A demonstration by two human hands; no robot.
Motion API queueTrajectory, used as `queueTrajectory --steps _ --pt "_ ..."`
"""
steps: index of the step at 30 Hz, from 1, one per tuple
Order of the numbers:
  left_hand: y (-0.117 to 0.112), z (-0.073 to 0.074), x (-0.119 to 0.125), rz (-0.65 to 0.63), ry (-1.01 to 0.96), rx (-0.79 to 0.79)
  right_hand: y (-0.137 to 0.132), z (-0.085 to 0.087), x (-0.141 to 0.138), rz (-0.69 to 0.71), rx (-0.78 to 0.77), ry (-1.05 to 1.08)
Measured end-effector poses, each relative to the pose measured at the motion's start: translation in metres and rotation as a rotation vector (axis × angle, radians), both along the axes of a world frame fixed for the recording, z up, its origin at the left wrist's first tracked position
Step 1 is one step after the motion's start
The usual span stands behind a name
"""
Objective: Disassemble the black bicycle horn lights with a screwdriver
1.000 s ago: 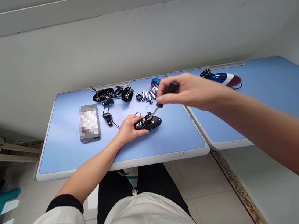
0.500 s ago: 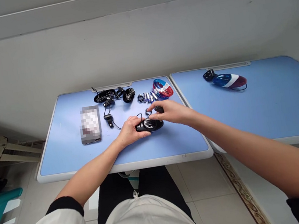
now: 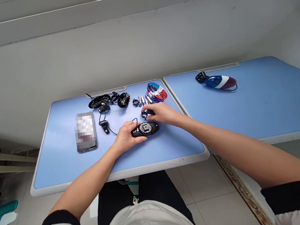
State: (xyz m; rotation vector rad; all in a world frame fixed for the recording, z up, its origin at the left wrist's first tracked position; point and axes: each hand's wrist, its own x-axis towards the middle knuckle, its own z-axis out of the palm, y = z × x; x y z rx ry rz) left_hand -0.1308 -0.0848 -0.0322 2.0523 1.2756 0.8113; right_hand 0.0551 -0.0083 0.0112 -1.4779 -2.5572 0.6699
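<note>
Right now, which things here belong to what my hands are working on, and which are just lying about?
In use: left hand pressing the black oval housing with its thin wire; right hand on a small black piece.
Lying about: blurred phone, batteries, black wired parts, red-and-blue cover, red, white and blue shell.

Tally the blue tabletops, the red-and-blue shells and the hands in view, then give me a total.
Blue tabletops: 2
Red-and-blue shells: 2
Hands: 2
Total: 6
</note>
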Motion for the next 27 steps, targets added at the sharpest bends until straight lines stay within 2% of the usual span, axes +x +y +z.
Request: queueTrajectory --steps 6,15,23,27 --pt "0.001 -0.001 0.0 0.006 -0.016 0.014 0.006 0.001 0.009 -0.013 0.02 0.02" --pt "0.0 0.002 0.0 0.003 -0.009 0.004 0.013 0.013 0.029 -0.09 0.036 0.033" --pt "0.001 0.003 0.001 0.008 -0.007 -0.006 0.019 0.003 0.021 -0.04 0.055 0.134" --pt "0.001 0.004 0.001 0.009 -0.01 -0.008 0.022 -0.003 0.017 0.021 0.047 0.082"
